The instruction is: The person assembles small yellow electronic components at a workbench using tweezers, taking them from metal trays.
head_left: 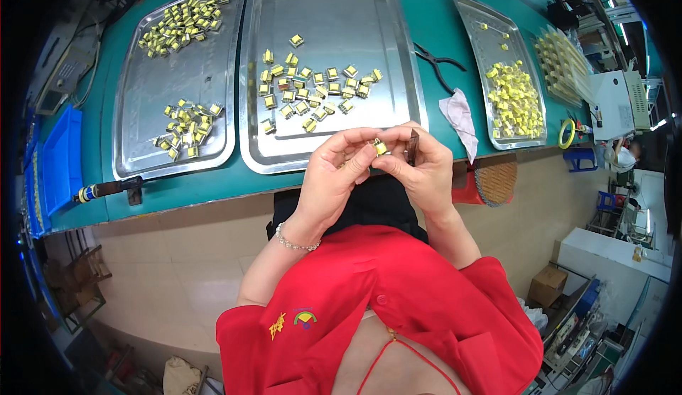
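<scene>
Both my hands meet just over the near edge of the middle tray. My left hand (334, 171) pinches a small yellow-taped transformer (381, 147) between thumb and fingers. On its other side, the thumb and fingers of my right hand (426, 171) close on the same transformer. A thin dark flat piece (413, 148), its kind unclear, stands up between my right fingers. Beyond my hands, the middle metal tray (341, 4) carries many loose transformers (302, 93) of the same sort, some turned on their sides.
The left tray (135, 75) holds two heaps of transformers. Pliers (440, 61) and a crumpled cloth (460, 118) lie right of the middle tray. Farther right, a tray (479, 22) holds yellow parts (513, 100). A soldering iron (106, 190) and blue bin (64, 157) are at left.
</scene>
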Available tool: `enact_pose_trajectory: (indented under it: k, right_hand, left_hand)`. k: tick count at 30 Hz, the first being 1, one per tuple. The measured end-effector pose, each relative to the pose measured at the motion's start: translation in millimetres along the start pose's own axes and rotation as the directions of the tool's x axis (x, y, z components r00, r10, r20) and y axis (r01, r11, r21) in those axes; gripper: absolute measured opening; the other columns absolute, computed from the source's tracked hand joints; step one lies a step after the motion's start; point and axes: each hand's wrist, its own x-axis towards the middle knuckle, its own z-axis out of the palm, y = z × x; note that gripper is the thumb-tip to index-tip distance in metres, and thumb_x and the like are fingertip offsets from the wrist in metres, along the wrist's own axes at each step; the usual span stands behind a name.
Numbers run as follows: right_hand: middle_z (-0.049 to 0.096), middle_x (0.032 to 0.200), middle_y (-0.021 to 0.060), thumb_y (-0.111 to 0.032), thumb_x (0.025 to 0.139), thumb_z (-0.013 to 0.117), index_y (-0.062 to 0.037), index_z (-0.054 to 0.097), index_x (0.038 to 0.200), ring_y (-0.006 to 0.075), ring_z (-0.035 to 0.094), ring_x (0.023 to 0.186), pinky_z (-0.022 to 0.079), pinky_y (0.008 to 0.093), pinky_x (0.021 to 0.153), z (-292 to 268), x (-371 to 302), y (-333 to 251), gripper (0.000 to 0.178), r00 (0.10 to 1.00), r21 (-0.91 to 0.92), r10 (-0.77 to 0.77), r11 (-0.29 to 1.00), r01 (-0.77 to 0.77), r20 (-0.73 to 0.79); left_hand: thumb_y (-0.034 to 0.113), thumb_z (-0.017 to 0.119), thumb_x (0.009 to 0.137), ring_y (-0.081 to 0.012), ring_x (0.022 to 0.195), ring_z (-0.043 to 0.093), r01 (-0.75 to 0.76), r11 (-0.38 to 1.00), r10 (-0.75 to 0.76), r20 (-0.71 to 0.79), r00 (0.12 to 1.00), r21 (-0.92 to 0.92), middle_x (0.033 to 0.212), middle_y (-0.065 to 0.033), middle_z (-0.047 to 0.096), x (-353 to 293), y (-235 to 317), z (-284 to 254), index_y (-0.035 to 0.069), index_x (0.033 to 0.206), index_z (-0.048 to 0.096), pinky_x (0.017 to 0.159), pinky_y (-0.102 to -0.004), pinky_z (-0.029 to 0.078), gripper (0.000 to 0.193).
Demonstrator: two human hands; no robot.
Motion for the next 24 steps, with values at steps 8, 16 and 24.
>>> enact_pose_trajectory:
  k: [8,16,24]
  right_hand:
    - [0.051,0.084,0.0009,0.005,0.072,0.072,0.0043,0.061,0.102,0.0034,0.043,0.065,0.034,0.0167,0.058,-7,4,-4,0.032,0.997,-0.083,-0.025,0.996,0.031,0.070]
    - [0.052,0.084,0.0007,0.002,0.073,0.072,0.0035,0.060,0.099,0.0034,0.044,0.068,0.035,0.0162,0.059,-5,7,-1,0.029,0.998,-0.031,0.006,1.000,-0.005,0.059]
    - [0.057,0.092,0.0014,0.005,0.074,0.067,0.0034,0.058,0.111,0.0020,0.041,0.061,0.035,0.0175,0.056,-25,40,-2,0.038,0.996,-0.351,0.052,0.936,-0.022,0.078]
  left_hand:
    - [0.011,0.057,0.090,-0.0040,0.069,0.047,0.094,0.971,-0.078,0.080,0.994,-0.220,0.088,-0.0024,0.061,1,-2,-8,-0.002,0.114,0.056,0.056,-0.0181,0.036,0.027]
    - [0.003,0.060,0.087,-0.0025,0.069,0.045,0.031,0.997,-0.026,0.079,0.997,-0.069,0.088,-0.0002,0.059,2,-1,-8,0.000,0.114,0.057,0.056,-0.0175,0.034,0.027]
    - [0.004,0.060,0.087,-0.0030,0.070,0.047,0.013,0.998,-0.014,-0.016,1.000,-0.056,0.096,-0.0050,0.062,5,5,-14,0.000,0.117,0.055,0.059,-0.0174,0.037,0.030]
